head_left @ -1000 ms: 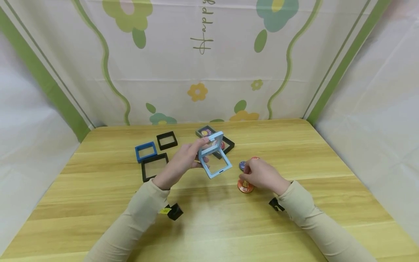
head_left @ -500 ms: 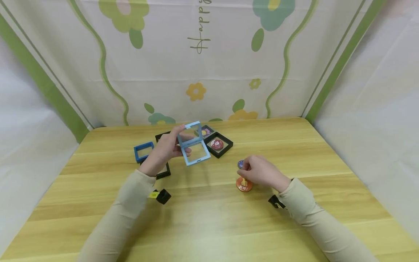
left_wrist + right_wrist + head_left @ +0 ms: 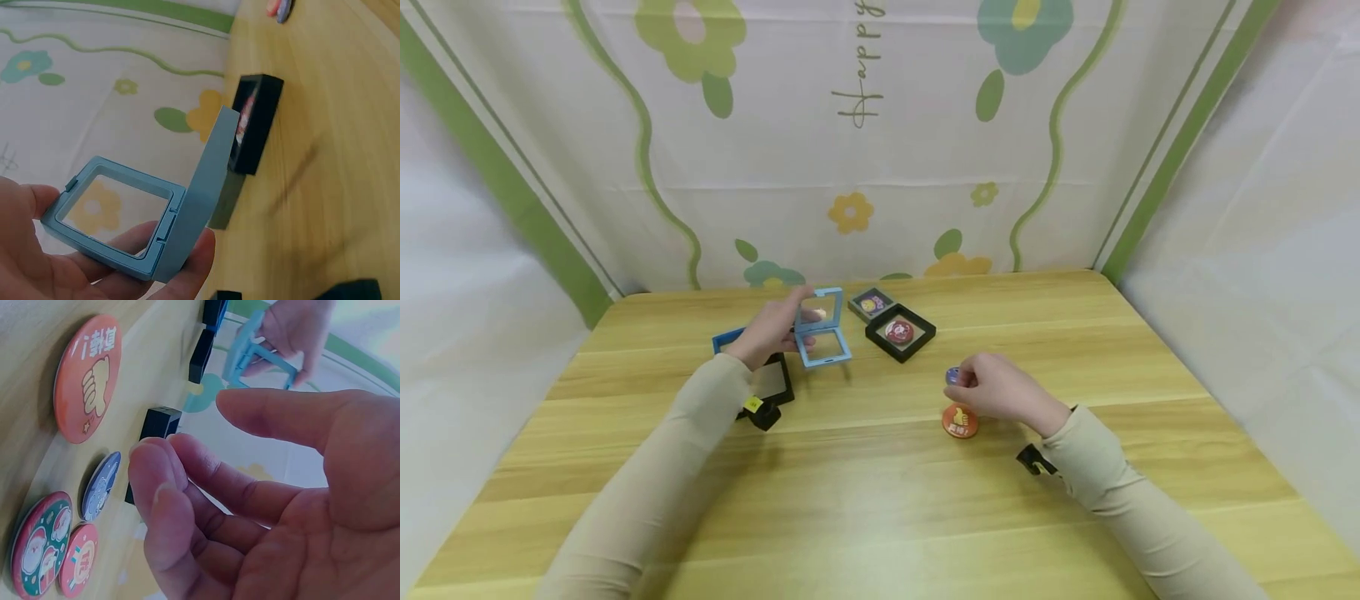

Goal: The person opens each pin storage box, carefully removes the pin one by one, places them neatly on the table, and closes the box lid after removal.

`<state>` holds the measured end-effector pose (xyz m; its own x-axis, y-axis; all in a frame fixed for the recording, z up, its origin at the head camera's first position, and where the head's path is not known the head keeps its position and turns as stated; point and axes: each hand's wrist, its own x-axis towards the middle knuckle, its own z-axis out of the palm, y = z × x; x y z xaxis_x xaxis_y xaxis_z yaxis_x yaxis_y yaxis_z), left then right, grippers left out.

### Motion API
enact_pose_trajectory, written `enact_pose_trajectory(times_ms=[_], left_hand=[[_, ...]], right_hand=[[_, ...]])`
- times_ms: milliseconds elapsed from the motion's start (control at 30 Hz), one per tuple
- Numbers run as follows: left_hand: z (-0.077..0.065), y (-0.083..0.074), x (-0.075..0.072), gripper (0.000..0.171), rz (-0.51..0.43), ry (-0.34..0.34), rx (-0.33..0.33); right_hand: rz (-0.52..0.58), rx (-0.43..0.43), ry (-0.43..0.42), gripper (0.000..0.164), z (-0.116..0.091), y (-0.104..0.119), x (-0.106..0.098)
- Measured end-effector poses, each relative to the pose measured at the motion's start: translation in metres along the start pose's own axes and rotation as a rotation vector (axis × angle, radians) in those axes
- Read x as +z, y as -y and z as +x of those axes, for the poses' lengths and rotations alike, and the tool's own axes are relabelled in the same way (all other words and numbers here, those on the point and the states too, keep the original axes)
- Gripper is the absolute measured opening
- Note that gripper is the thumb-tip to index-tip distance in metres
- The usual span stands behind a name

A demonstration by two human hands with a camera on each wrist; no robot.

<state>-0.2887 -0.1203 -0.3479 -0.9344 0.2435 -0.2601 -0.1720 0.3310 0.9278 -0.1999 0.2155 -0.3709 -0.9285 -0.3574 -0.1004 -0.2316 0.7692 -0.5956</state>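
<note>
My left hand (image 3: 766, 332) holds a light-blue display frame (image 3: 822, 328), hinged and spread apart in two halves, above the back left of the table. In the left wrist view its thick side (image 3: 203, 194) faces me, thumb and fingers at the edges. My right hand (image 3: 1003, 392) hovers over several round badges, fingers loosely curled, holding nothing; in the right wrist view thumb and fingertips are apart. An orange badge (image 3: 87, 378) with a fist, a blue badge (image 3: 101, 486), a green-and-red badge (image 3: 42, 545) and a pink-red badge (image 3: 79, 559) lie beside it.
A black frame (image 3: 883, 348) with a red badge inside touches a grey frame (image 3: 856, 305) with a purple badge. Partly behind my left hand are a black frame (image 3: 787, 379) and a dark-blue frame (image 3: 722, 339). A printed cloth (image 3: 910, 150) rises behind the table.
My left hand has carried the light-blue frame leftward, away from the badge-filled frames and over the left-hand ones. My right hand has stayed almost in place over the badges.
</note>
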Motion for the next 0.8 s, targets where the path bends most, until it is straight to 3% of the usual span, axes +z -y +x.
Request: enact_pose_trajectory(times_ms=[167, 500, 800], left_hand=[[0.008, 0.010, -0.003, 0.075, 0.021, 0.014, -0.003], [0.016, 0.020, -0.010, 0.075, 0.215, 0.056, 0.012], [0.019, 0.024, -0.012, 0.078, 0.237, 0.062, 0.023]], right_hand=[[-0.008, -0.002, 0.003, 0.028, -0.001, 0.000, -0.001], [-0.025, -0.003, 0.013, 0.027, -0.001, 0.001, -0.004], [-0.003, -0.013, 0.039, 0.028, -0.001, 0.000, -0.003]])
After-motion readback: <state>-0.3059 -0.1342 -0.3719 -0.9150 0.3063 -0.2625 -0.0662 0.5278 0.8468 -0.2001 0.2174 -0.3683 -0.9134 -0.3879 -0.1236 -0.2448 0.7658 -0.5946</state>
